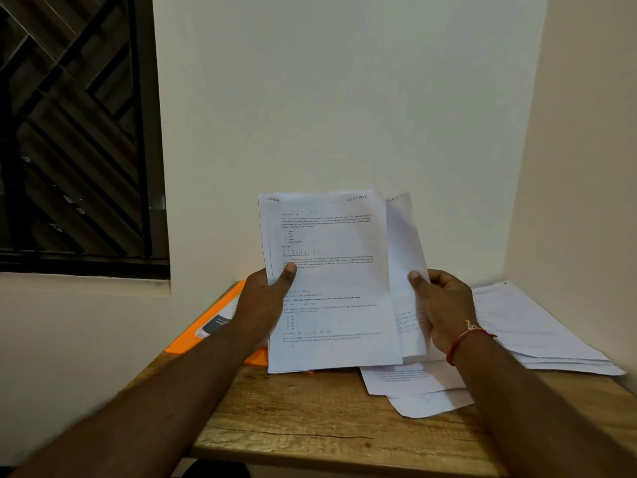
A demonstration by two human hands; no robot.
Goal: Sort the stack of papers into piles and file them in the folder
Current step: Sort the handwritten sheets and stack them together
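I hold a stack of printed papers (331,281) upright above the wooden table (310,429). The front sheet is marked "SECTION 6" at its top right. My left hand (267,301) grips the stack's left edge, thumb on the front. My right hand (439,305) grips sheets (405,257) fanned out behind on the right side, thumb on the front. An orange folder (206,326) lies flat on the table's left, partly hidden behind my left hand and the papers.
A pile of white sheets (537,329) lies on the table at the right by the wall. Another small pile (417,388) lies under my right wrist. A dark window is on the left; the table stands in a wall corner.
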